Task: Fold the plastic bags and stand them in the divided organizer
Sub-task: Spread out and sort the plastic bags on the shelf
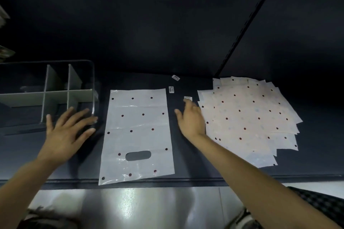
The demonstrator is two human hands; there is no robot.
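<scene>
Head view: one dotted plastic bag (136, 134) flat at centre, bag stack (249, 117) right, divided organizer (46, 91) upper left; left hand (65, 135), right hand (191, 119), fingers spread, holding nothing.

Bare table (184, 154) runs between the flat bag (136, 132) and the bag pile (247, 117); organizer (46, 91) blocks far left.
</scene>
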